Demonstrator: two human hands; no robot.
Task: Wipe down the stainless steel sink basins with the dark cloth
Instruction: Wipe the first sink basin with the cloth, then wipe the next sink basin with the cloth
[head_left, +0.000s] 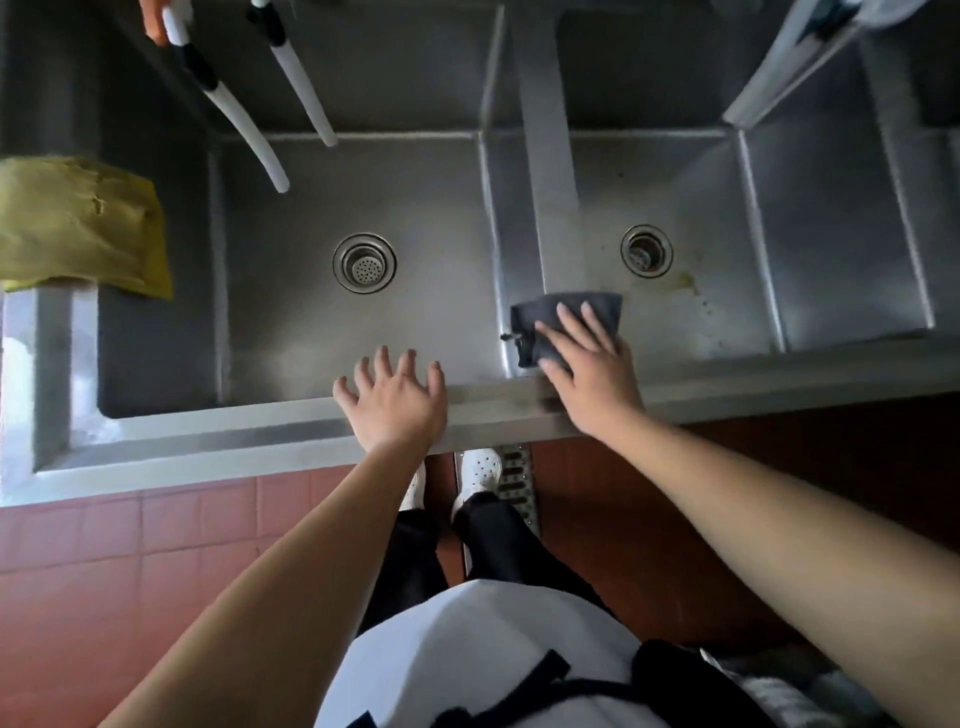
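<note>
Two stainless steel basins lie below me: a left basin (291, 322) and a right basin (727, 291), split by a steel divider (550, 156). The dark cloth (571, 309) lies against the near end of the divider, at the right basin's near left corner. My right hand (589, 369) presses flat on the cloth with straight fingers. My left hand (397, 400) hovers over the sink's front rim (234, 436) with its fingers spread and holds nothing. Yellowish stains (688, 280) mark the right basin floor near its drain (646, 250).
Two white hoses (260, 140) hang over the left basin's far side. A yellow cloth (78, 223) drapes over the left ledge. The left basin has a strainer drain (364, 262). A third compartment (914, 208) lies far right. Red floor tiles and a floor grate (517, 478) are below.
</note>
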